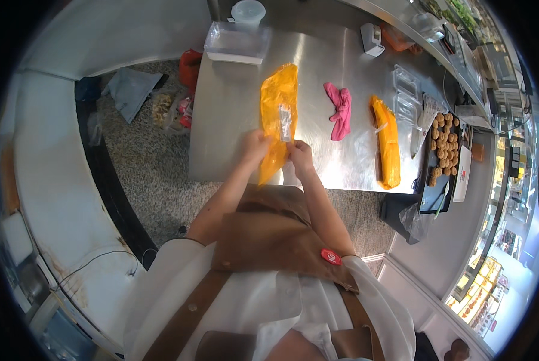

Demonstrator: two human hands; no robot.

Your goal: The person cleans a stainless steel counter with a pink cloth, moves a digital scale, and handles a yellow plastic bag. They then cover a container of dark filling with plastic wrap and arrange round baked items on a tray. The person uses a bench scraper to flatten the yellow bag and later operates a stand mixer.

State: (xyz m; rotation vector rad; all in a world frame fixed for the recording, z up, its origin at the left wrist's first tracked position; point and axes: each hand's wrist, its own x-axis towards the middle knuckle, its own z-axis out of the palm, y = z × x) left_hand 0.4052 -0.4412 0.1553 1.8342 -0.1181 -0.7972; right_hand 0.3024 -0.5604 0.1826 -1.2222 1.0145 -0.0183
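A yellow-orange plastic bag (269, 101) with a pale label (285, 122) lies lengthwise before me, over the front part of the stainless steel table (229, 99). My left hand (255, 146) pinches its left edge near the lower end. On the opposite edge, just below the label, the fingers of my right hand (300, 155) grip the plastic. The bag's near tip hangs between my wrists, by the table's front edge. What the bag holds cannot be made out. To the right lies a crumpled pink cloth (340, 110). Farther right is a second, folded yellow plastic package (388, 144).
Clear plastic containers (407, 94) and a piping bag (425, 122) lie at the right, beside a black tray (434, 194) of small brown baked pieces (445, 144). A lidded plastic box (237, 43) and a tape dispenser (372, 39) stand at the back. Bags (133, 92) sit on the floor at left.
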